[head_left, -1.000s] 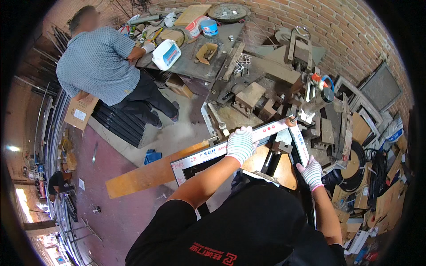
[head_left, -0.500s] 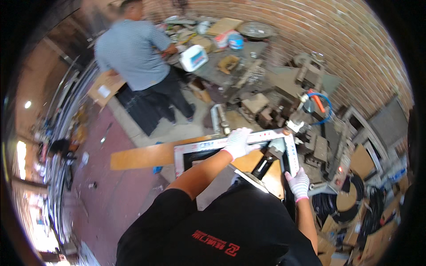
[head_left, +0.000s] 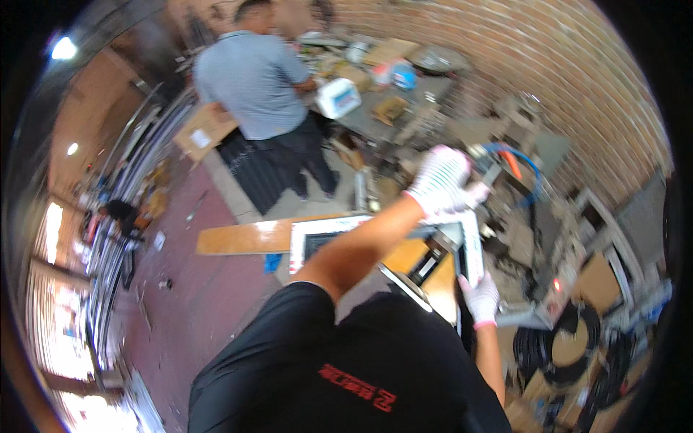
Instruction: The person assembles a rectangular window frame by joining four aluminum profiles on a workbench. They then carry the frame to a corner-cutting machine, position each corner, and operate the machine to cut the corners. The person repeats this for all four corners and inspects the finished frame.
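A rectangular frame (head_left: 473, 249), faced with printed white film and dark along its inner side, lies in front of me on a wooden board and a machine. My right hand (head_left: 480, 297), in a striped white glove, grips the frame's right side with the thumb on the inner edge. Above the far right corner is my left hand (head_left: 442, 180), gloved the same way and smeared by motion; its fingers cannot be made out clearly. Just past it stands a metal clamping head (head_left: 498, 173) with an orange part and a blue hose (head_left: 535, 177). A dark cylinder (head_left: 429, 263) lies inside the frame.
The wooden board (head_left: 245, 238) sticks out leftward. Beyond it a person in a grey shirt (head_left: 253, 83) stands at a cluttered workbench (head_left: 361, 119) holding a white jug (head_left: 338, 98). Coiled black strip (head_left: 556, 343) and cardboard lie at right. Long metal profiles (head_left: 101, 281) line the left.
My left hand has left the frame's far side and moved right and up to the clamping head. The right hand stays on the frame. The whole view has shifted slightly.
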Demonstrator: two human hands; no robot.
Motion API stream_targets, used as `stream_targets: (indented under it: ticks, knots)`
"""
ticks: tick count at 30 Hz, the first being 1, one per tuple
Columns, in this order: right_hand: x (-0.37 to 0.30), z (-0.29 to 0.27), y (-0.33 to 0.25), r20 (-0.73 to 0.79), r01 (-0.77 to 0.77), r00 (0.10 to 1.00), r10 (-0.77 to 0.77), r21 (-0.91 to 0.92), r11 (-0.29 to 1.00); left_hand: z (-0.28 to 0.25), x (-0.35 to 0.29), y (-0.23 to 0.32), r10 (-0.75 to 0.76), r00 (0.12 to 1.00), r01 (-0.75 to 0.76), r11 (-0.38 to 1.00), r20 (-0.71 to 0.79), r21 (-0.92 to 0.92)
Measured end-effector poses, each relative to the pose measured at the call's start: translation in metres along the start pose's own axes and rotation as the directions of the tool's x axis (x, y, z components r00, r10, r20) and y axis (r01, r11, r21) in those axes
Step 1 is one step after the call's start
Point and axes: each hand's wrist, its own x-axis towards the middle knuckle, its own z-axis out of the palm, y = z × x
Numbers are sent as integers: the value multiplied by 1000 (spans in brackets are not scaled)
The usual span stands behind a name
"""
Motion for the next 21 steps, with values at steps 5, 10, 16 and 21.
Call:
stream_targets:
  ticks: [5,10,16,21]
  knots:
    - [-1,-7,4,46,-6,999,11,-93,996,1,-3,-60,-159,966,158,987,-206,-19]
    - [3,-9,1,90,-28,995,38,-108,994,-11,-76,-162,-502,798,490,862,-334,-126]
    - [0,-3,6,35,-17,999,19,-60,998,-25,-295,-183,-506,751,639,719,-424,274]
    - [7,7,10,18,-22,1000,25,-136,990,-23,-438,-100,-954,291,953,283,-69,105]
